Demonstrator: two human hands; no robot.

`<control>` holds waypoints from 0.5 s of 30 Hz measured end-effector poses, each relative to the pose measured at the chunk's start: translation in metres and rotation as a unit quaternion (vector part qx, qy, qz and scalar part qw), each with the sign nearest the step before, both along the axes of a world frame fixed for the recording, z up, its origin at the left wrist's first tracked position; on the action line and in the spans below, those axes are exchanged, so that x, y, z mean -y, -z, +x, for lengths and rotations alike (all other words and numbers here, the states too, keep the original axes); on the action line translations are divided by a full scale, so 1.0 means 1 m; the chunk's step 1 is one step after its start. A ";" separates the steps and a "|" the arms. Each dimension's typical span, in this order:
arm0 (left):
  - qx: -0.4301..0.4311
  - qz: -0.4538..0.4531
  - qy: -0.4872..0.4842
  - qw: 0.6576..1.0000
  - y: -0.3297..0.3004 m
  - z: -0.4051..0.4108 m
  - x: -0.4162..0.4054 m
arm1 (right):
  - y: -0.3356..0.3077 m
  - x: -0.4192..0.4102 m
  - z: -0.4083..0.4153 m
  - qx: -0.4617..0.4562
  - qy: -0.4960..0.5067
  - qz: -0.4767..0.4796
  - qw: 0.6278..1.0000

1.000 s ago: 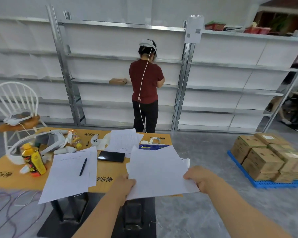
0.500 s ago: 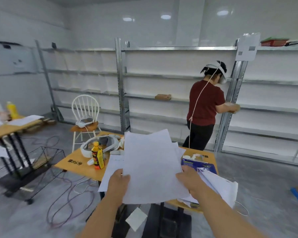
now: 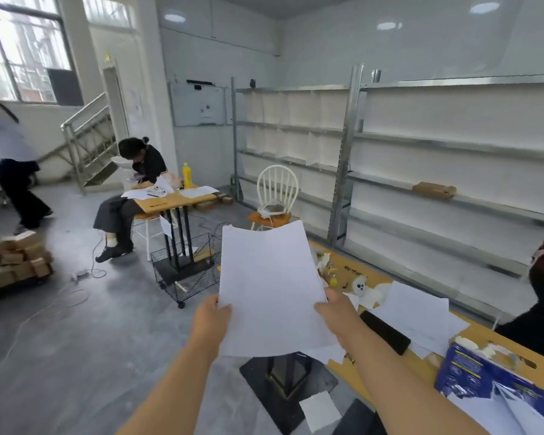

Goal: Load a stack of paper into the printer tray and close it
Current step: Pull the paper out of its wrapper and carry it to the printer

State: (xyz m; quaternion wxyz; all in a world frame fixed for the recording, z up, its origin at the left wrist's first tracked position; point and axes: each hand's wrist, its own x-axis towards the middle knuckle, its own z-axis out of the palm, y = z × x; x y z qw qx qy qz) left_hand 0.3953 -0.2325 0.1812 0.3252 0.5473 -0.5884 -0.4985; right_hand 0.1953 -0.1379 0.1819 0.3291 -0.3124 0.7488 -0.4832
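Paper stack [image 3: 272,287] pinched by both hands' fingers [image 3: 223,309], cluttered wooden table [image 3: 421,368], grey floor [image 3: 91,340]

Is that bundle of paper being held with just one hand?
No, both hands grip the stack of paper: the left hand on its left edge and the right hand on its right edge.

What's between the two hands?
The head view shows the stack of paper spanning the gap, its lower edges pinched by the left hand and right hand.
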 end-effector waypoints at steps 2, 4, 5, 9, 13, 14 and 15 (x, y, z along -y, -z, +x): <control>-0.005 -0.001 -0.034 0.999 -0.001 0.010 0.003 | -0.002 0.017 0.004 -0.008 -0.032 -0.003 0.999; -0.003 -0.004 -0.061 0.998 -0.001 0.020 0.005 | -0.005 0.029 0.011 -0.004 -0.058 -0.011 0.998; -0.001 -0.004 -0.076 0.997 0.000 0.026 0.007 | -0.005 0.035 0.015 -0.002 -0.071 -0.015 0.997; -0.011 -0.012 -0.137 0.990 0.000 0.049 0.009 | -0.004 0.061 0.033 -0.010 -0.129 -0.027 0.991; -0.008 -0.018 -0.182 0.983 -0.002 0.076 0.012 | -0.003 0.087 0.058 -0.025 -0.180 -0.024 0.983; -0.010 -0.017 -0.193 0.981 -0.001 0.084 0.015 | -0.003 0.093 0.065 -0.025 -0.193 -0.024 0.981; -0.010 -0.013 -0.201 0.979 -0.001 0.091 0.016 | -0.004 0.099 0.072 -0.025 -0.202 -0.024 0.979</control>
